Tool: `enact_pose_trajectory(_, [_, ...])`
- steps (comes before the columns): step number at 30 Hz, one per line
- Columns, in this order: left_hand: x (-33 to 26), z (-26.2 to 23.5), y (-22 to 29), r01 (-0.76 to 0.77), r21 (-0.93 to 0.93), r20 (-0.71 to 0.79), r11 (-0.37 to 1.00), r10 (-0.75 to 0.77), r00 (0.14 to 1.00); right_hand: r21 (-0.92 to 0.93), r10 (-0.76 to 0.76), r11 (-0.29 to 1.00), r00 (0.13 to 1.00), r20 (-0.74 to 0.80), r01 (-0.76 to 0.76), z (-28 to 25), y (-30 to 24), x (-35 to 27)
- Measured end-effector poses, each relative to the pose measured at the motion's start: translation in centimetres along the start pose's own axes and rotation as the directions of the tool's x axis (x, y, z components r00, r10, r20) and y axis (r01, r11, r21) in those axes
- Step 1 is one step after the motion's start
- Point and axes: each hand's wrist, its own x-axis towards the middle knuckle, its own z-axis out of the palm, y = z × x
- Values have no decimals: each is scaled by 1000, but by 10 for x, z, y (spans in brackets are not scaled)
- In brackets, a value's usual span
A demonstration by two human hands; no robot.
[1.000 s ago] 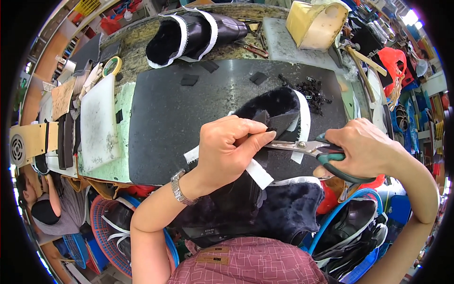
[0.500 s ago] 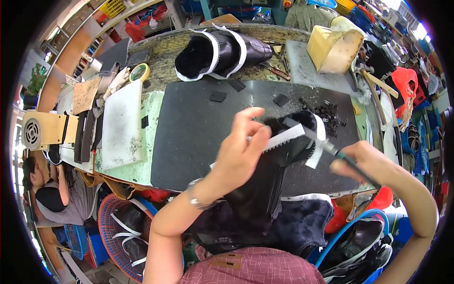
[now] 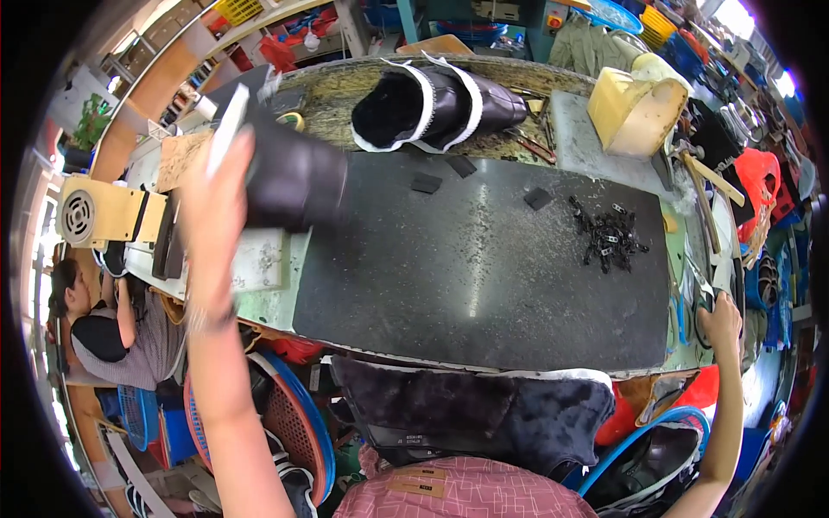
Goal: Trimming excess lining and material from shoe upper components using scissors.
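At the far left, my left hand (image 3: 211, 216) grips a black boot shaft (image 3: 294, 177) by its edge, where a white strip (image 3: 229, 129) stands up. Both hand and boot are smeared by motion. Near the right end of the table, my right hand (image 3: 721, 324) has its fingers closed on the dark handle of scissors (image 3: 703, 285); their blades point away from me. At the back lie black boots (image 3: 496, 104) with fluffy linings and white zipper strips at their openings.
A black mat (image 3: 414, 276) covers the table's middle, bearing a pile of small black zipper pulls (image 3: 611, 237) and dark scraps (image 3: 537, 198). A yellowish block (image 3: 635, 112) stands back right. Baskets (image 3: 298, 423) hold boots below. Another person (image 3: 121, 337) works at left.
My left hand has carried the boot from the middle to the far left. My right hand has moved with the scissors away from the white strip to the table's right end.
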Motion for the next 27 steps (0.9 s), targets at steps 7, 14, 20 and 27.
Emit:
enact_pose_trajectory(7, [122, 154, -115, 98, 20, 28, 995, -98, 995, 225, -361, 874, 886, -292, 431, -71, -121, 11])
enact_pose_trajectory(14, [79, 221, -108, 85, -209, 192, 974, -44, 980, 933, -535, 119, 814, -227, 338, -84, -297, 145])
enact_pose_trajectory(20, [72, 205, -85, 147, -545, 391, 826, 95, 916, 795, -596, -494, 803, -15, -352, -84, -405, 180])
enact_pose_trajectory(27, [18, 148, -13, 109, -695, 348, 711, 199, 916, 847, -453, -529, 864, -220, -62, -132, -318, 213])
